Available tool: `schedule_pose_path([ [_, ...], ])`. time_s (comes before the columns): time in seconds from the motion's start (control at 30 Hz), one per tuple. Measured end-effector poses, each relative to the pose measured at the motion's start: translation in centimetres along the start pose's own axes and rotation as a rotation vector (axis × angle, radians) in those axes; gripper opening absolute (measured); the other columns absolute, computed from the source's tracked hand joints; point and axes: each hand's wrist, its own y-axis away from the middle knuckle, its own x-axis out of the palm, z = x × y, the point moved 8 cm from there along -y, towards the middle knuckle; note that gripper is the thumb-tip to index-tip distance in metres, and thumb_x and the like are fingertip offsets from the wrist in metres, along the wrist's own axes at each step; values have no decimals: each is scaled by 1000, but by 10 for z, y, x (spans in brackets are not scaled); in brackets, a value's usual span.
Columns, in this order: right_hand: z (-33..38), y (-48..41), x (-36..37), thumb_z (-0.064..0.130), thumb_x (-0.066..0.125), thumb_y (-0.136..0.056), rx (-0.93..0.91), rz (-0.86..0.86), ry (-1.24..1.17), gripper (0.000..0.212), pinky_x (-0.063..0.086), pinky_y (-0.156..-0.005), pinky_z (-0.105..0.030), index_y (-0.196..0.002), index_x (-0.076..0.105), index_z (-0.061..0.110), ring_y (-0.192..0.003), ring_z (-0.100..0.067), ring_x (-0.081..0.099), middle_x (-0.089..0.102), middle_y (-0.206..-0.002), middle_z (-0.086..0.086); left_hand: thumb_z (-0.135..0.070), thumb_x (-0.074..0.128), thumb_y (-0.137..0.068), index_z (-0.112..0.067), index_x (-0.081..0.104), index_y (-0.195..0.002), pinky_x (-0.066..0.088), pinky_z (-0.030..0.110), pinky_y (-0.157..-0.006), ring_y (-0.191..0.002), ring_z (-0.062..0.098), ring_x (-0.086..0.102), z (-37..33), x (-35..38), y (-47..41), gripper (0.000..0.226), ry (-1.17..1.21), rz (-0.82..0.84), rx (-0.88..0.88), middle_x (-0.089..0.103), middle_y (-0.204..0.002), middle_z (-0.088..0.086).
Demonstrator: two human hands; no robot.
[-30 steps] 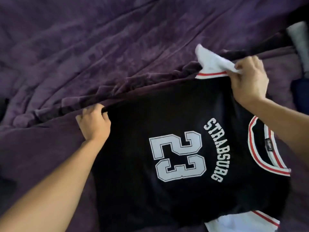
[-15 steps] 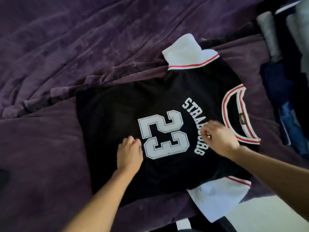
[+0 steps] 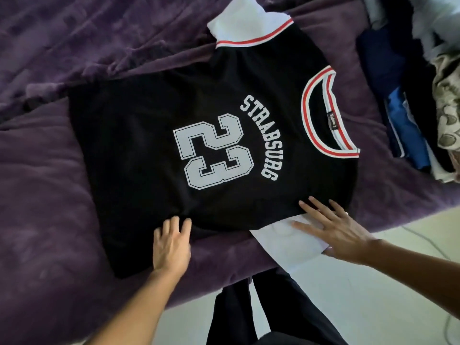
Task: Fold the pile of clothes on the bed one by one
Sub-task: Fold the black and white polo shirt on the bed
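Both hands have come back from the middle of the jersey, where they lay beside the printed number half a second ago, to its near edge. A second ago they gripped its far side, lifted off the bed.

From the head camera, the black jersey (image 3: 139, 135) lies spread flat, print side up, on the purple blanket (image 3: 49, 170) that covers the bed. Its large white "23" and the arched word "STRABSURG" face up, and the red-and-white collar (image 3: 305, 105) points to the right. The far sleeve (image 3: 246, 23), white with a red stripe at the seam, lies flat at the top of the view. The near sleeve (image 3: 281, 240), also white, runs out over the bed's edge.

The left hand (image 3: 171, 247) rests on the near edge of the jersey with its fingers loosely bent, their tips on the black cloth and gripping nothing. The right hand (image 3: 336, 232) lies flat with its fingers spread wide, pressing partly on the near sleeve and partly on the black cloth beside it. The two hands are well apart.

To the right, beyond the collar, the pile of clothes (image 3: 403, 113) sits on the bed, with dark, blue and patterned pieces in it. Below the bed's edge are a pale floor (image 3: 373, 295) and the person's dark trousers (image 3: 273, 307).
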Motion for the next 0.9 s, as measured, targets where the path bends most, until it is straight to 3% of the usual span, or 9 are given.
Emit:
schedule_pose_path([
  [0.07,2,11,-10,30,92,-54,-6,-175,-84,78,46,-97,-55,-127,63,31,-136,-37,39,41,-150,-8,-10,80,-63,-13,67,-100,43,44,-73,-91,35,55,17,1,-7,39,-26,-4,-68,59,-97,12],
  [0.1,1,18,-17,21,93,-53,7,-282,-146,63,52,-89,-52,-113,73,27,-128,-37,50,54,-139,-7,-10,76,-68,-14,66,-99,42,44,-75,-94,33,53,27,2,-6,32,-34,17,-108,58,-98,11],
  [0.17,-2,29,-28,11,88,-64,92,-369,-302,41,56,-81,-43,-102,76,20,-114,-34,63,68,-121,-5,-14,64,-80,-19,63,-104,40,40,-81,-103,27,51,46,7,4,24,-74,93,-155,57,-105,3],
  [0.3,-10,49,-36,13,55,-90,345,-241,-391,8,46,-66,-34,-94,62,17,-88,-34,64,68,-86,-1,-13,51,-86,-24,56,-108,44,32,-86,-106,17,56,68,8,43,25,-72,214,-155,58,-110,-5],
  [0.4,-38,67,-69,8,47,-89,495,-390,-630,11,44,-63,-39,-80,49,13,-74,-40,59,60,-70,-10,-11,49,-86,-29,56,-107,42,30,-87,-105,12,58,76,-6,69,28,-60,255,-167,61,-109,-11],
  [0.57,-97,66,-175,10,40,-95,585,-826,-900,33,33,-58,-35,-64,42,22,-66,-18,47,48,-64,9,-9,50,-87,-24,55,-119,44,31,-84,-98,16,62,104,-60,52,36,75,158,-277,64,-112,-5],
  [0.63,-120,43,-222,19,38,-98,595,-895,-886,34,28,-56,-37,-66,42,12,-68,-21,46,47,-62,0,-1,48,-85,-16,57,-120,47,33,-79,-93,24,64,119,-89,30,39,167,56,-352,67,-109,4],
  [0.7,-142,9,-266,27,37,-100,598,-937,-869,38,34,-62,-38,-73,48,4,-72,-26,50,54,-68,-12,4,47,-83,-12,60,-118,47,36,-77,-90,31,64,134,-119,1,40,210,-50,-414,68,-103,12],
  [0.9,-211,-124,-366,44,38,-99,595,-930,-759,40,37,-74,-41,-83,53,10,-96,-41,56,62,-99,-25,-1,51,-85,-13,63,-112,45,42,-78,-91,42,61,191,-188,-111,32,252,-251,-583,67,-97,24],
])
